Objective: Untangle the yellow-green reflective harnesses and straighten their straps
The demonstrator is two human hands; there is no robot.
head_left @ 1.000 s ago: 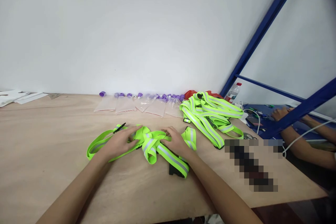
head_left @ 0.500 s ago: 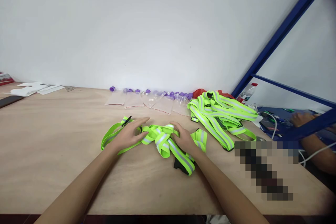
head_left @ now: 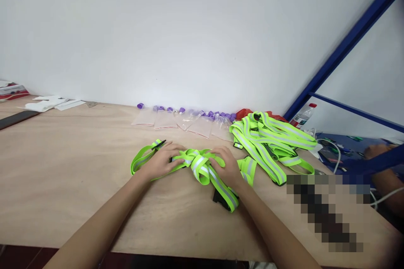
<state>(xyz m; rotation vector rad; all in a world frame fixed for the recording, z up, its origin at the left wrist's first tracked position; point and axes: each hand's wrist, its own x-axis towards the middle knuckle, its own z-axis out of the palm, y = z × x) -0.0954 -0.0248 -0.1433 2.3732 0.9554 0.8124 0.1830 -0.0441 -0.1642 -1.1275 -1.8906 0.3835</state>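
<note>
Both hands, the left hand (head_left: 162, 162) and the right hand (head_left: 227, 167), press fingers down on a tangled yellow reflective strap (head_left: 202, 167) mid-way along the wooden table (head_left: 63, 168), below a white wall (head_left: 176, 33).

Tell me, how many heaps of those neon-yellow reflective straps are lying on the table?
2. One bundle of reflective straps lies under the left hand and right hand. A second pile of reflective straps sits to the right, near the water bottle. How many separate straps each heap holds cannot be told.

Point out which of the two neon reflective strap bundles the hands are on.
The nearer strap bundle, at mid-table: left hand and right hand both rest on it. The far pile lies untouched by the blue frame.
</note>
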